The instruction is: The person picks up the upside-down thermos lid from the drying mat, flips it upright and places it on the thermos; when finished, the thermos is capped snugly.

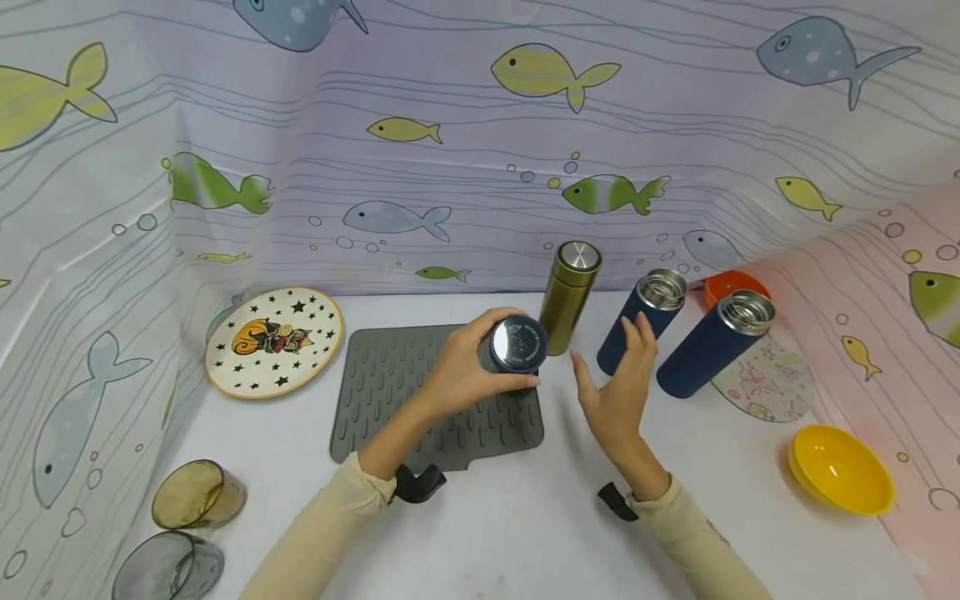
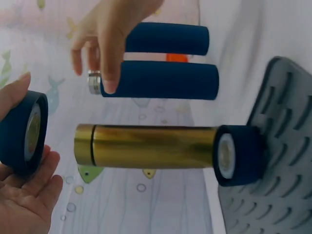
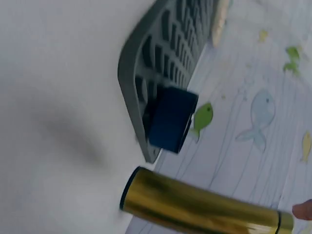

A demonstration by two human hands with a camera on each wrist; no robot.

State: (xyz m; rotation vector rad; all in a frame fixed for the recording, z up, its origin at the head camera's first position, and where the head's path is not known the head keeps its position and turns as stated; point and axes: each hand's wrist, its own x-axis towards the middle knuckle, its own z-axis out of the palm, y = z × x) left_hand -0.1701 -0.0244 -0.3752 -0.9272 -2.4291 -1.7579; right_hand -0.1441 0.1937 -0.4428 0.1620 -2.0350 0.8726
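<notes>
My left hand (image 1: 467,360) holds a navy flask lid (image 1: 518,343), its silver top facing up, above the grey mat (image 1: 405,417). The left wrist view shows the lid's hollow underside, with thumb and fingers round its sides. A second navy lid (image 3: 173,119) sits on the mat's corner, mostly hidden behind the held one in the head view. My right hand (image 1: 621,392) is empty, fingers spread, in front of a lidless navy flask (image 1: 637,321). Another lidless navy flask (image 1: 708,350) stands to its right. A gold flask (image 1: 567,304) with its lid on stands behind both hands.
A cat-patterned plate (image 1: 273,367) lies at the back left. Two glass cups, one amber (image 1: 198,496) and one grey (image 1: 168,571), are at the front left. On the right are a yellow bowl (image 1: 840,471), an orange bowl (image 1: 735,285) and a floral disc (image 1: 772,383).
</notes>
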